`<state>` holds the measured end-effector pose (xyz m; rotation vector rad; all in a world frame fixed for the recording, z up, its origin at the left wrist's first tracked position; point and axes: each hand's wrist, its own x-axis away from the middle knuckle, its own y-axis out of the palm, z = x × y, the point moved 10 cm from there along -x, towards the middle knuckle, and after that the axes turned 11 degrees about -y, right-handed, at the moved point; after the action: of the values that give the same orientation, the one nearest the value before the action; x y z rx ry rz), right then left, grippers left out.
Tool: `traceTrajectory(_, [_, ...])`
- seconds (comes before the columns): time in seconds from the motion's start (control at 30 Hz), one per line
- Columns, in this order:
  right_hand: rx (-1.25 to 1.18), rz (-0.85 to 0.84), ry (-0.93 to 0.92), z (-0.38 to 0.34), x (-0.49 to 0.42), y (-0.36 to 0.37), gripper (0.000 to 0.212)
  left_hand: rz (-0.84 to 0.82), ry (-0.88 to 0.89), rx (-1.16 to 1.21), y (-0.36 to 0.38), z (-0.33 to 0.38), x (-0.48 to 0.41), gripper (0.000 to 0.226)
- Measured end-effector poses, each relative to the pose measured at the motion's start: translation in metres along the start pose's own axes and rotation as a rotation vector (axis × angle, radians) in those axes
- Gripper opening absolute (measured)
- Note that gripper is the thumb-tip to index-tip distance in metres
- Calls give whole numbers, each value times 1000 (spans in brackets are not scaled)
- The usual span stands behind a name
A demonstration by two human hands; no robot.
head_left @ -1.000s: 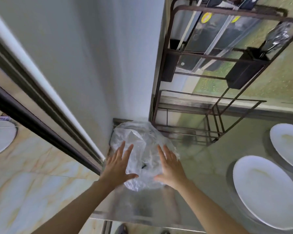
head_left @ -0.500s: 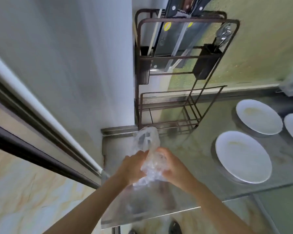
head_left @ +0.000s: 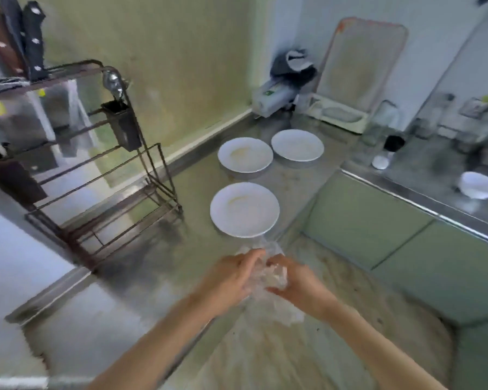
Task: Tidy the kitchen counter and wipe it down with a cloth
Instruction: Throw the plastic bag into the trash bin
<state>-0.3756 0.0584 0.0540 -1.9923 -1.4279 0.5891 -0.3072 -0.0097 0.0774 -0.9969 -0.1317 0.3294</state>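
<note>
Crumpled clear plastic bag (head_left: 268, 277), translucent, wrinkled, bunched; gripped by left hand (head_left: 228, 280) and right hand (head_left: 299, 285), just nearside of round white plate (head_left: 244, 209). Long axis plate-to-person; loose tail points toward person.

Knife handles (head_left: 33, 38) top a wire rack (head_left: 96, 170) — green cabinets (head_left: 364, 220) opposite.

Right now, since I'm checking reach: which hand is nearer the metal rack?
Left. The left hand holds the plastic bag on the side toward the metal rack; the right hand holds its far side, farther off.
</note>
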Motion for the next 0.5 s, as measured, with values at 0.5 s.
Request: traceTrajectory(0.5, [-140, 903, 617, 180, 370, -123, 52, -708, 181, 221, 295, 284, -47, 55])
